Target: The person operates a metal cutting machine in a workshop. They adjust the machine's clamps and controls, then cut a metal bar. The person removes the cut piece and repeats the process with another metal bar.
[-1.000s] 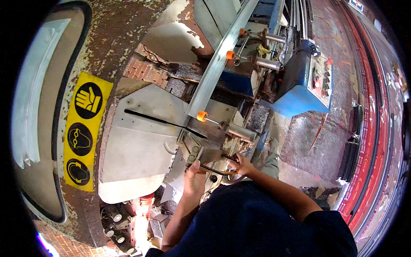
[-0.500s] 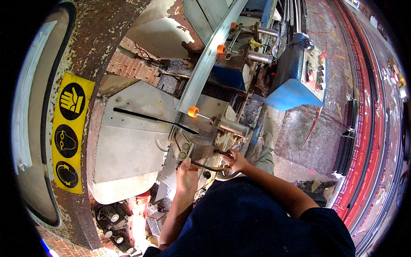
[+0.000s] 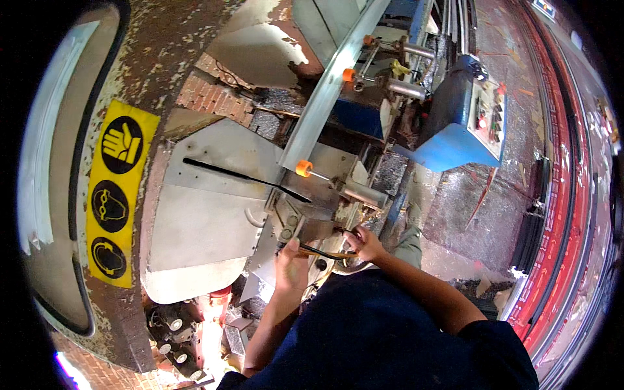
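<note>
My left hand (image 3: 290, 268) is closed at the lower end of a metal block (image 3: 286, 224) with two round marks on its face. Its thumb presses up against the block, and most of its fingers are hidden. To its right, my right hand (image 3: 366, 245) pinches a small dark piece that I cannot make out. A black and orange-yellow strip, perhaps cable or hose (image 3: 331, 255), runs between the hands. Above them, a long pale metal profile (image 3: 318, 104) lies along the machine bed, beside a clamp with an orange tip (image 3: 303, 168).
Left of my hands is a grey metal plate (image 3: 201, 221) with a dark slot. A yellow sign panel (image 3: 120, 195) is fixed to the worn machine frame. A blue control box (image 3: 465, 123) with buttons stands on the right, before long red profiles (image 3: 565, 195).
The view has shifted slightly, so the machine appears a little further right. Both hands keep nearly the same places and grips.
</note>
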Motion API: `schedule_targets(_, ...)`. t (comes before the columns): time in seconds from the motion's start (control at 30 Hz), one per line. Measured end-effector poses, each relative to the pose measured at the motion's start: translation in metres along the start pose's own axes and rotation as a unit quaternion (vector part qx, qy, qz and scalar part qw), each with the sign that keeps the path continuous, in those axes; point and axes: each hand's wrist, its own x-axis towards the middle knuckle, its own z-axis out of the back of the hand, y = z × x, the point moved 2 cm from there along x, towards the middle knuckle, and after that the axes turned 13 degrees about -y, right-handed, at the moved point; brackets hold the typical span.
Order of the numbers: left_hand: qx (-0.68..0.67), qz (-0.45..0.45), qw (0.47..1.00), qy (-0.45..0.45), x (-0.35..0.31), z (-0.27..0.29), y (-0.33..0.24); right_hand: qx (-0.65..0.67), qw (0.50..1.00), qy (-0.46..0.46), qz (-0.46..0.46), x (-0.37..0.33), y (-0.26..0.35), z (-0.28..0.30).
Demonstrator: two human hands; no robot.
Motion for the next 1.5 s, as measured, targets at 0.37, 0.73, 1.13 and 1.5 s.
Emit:
schedule_targets(0.37,0.021,-0.006,0.999,0.028,-0.003,-0.001,-0.003,-0.045,0.998,0.036,0.016,0.004,0.005,0.005)
schedule_targets(0.73,0.012,0.005,1.000,-0.008,-0.001,-0.003,-0.001,-0.032,0.999,0.036,0.008,0.006,0.006,0.007)
schedule_targets(1.13,-0.015,-0.005,0.999,-0.033,-0.003,-0.001,0.002,-0.074,0.996,0.033,0.042,-0.002,0.038,0.016)
schedule_targets(1.5,-0.026,0.014,0.998,-0.052,0.004,0.010,0.007,0.050,0.994,0.074,-0.055,0.005,0.008,0.008)
